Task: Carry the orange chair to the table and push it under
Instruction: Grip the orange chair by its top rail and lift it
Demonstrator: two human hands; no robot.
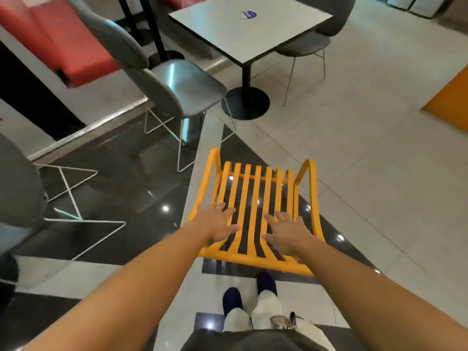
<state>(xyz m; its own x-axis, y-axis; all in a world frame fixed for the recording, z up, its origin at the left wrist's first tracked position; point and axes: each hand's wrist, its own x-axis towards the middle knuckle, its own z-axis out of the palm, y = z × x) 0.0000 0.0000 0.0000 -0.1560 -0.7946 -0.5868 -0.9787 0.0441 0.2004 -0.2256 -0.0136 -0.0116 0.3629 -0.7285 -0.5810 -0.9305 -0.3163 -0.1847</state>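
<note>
Closest in, below the two hands, are the person's dark shoes point(266, 282) and pale trouser legs on a floor point(367, 173) of light tiles crossed by glossy black bands. Both bare arms reach forward and down. The left hand point(217, 224) lies palm-down on the slatted back of the orange chair point(255, 203), fingers spread across the slats on the chair's left part; its grip is flat and apart, not wrapped round a slat as far as can be seen. The right hand point(286, 231) rests just beside it on the right slats, fingers likewise fanned and unclenched, thumb pointing toward the other hand. The chair sits directly under both palms, its back's top rail nearest the feet and its seat beyond the fingertips, over the black floor band.

Beyond and left of the left hand stands a grey shell chair point(182, 89) on thin white wire legs, with another grey seat at the far left edge. Straight ahead of the hands, well apart from the orange chair, is the square pale table point(278, 29) on a black pedestal base, a small blue-and-white round mark point(248, 15) on its top. A further grey chair point(304, 46) is tucked at the table's right side. Red cushioned seating point(63, 46) lies far left.
</note>
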